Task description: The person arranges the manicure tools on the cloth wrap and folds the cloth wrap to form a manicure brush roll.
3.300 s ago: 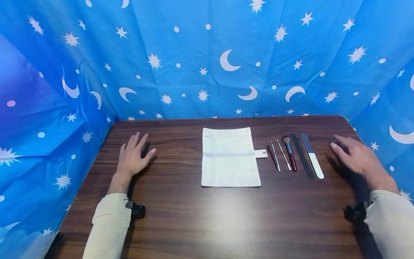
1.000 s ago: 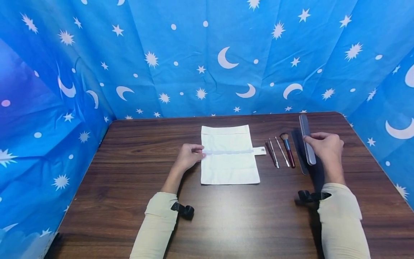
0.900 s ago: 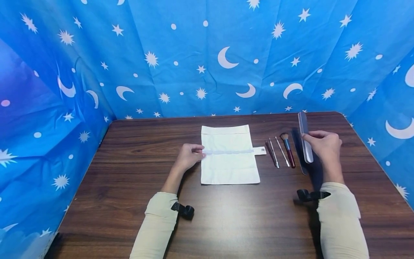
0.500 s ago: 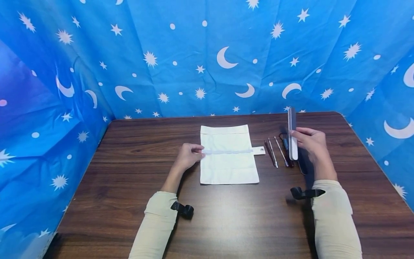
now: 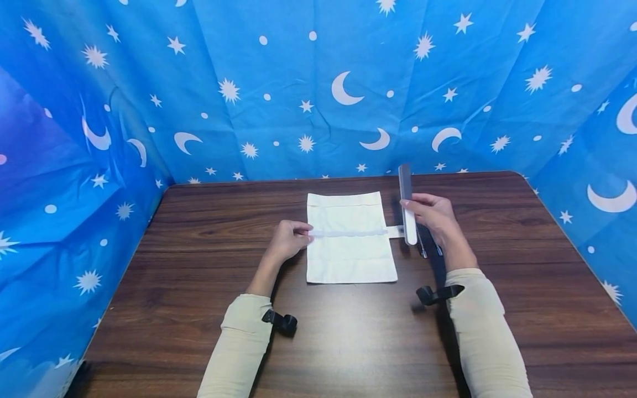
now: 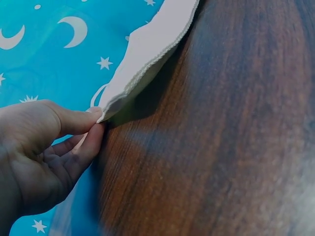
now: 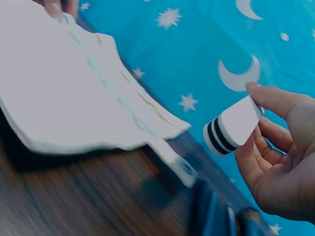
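Note:
An unfolded white fabric tool pouch point(image 5: 350, 257) lies flat on the table, with a snap strap point(image 5: 395, 232) sticking out on its right. My left hand point(image 5: 290, 243) pinches the pouch's left edge between thumb and fingers; the left wrist view shows that edge point(image 6: 147, 59) lifted slightly. My right hand point(image 5: 440, 221) pinches a thick grey-and-white nail buffer point(image 5: 407, 213), raised over the strap's end. In the right wrist view the buffer point(image 7: 241, 120) shows dark stripes along its side. Slim metal nail tools point(image 5: 422, 246) are partly visible below the right hand, which covers most of them.
The brown wooden table point(image 5: 343, 337) stretches out around the pouch. A blue star-and-moon curtain point(image 5: 269, 77) hangs behind it and along both sides. Dark blurred shapes point(image 7: 209, 211) lie under the right hand in its wrist view.
My left hand came in from the left and took the pouch's edge. The right hand picked up the nail buffer and carried it left, across the brush and metal tools, to the strap.

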The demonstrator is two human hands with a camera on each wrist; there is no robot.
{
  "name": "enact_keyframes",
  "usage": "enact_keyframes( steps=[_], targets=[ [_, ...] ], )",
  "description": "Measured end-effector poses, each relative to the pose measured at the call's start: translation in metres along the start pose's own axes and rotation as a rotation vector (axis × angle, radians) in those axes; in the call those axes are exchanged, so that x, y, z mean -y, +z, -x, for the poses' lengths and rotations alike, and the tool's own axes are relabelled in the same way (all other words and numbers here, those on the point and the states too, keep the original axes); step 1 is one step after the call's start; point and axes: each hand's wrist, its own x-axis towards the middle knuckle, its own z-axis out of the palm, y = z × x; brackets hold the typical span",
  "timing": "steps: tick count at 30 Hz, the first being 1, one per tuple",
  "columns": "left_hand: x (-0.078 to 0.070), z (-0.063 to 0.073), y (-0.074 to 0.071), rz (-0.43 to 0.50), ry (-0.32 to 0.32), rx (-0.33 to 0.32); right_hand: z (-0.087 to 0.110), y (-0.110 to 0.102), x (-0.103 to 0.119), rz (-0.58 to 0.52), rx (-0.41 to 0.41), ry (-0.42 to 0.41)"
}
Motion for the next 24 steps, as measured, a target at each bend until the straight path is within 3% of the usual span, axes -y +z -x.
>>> enact_keyframes(
  steps=[14, 21, 24],
  targets=[
    [0.002, 0.000, -0.001, -0.042, 0.033, -0.027, -0.013, 0.065, 0.013, -0.082, 0.084, 0.016],
    [0.001, 0.001, 0.001, -0.058, 0.044, -0.034, -0.013, 0.093, 0.010, -0.281, 0.265, -0.070],
    [0.002, 0.001, 0.001, -0.056, 0.046, -0.029, -0.015, 0.101, 0.010, -0.325, 0.289, -0.065]
  ],
)
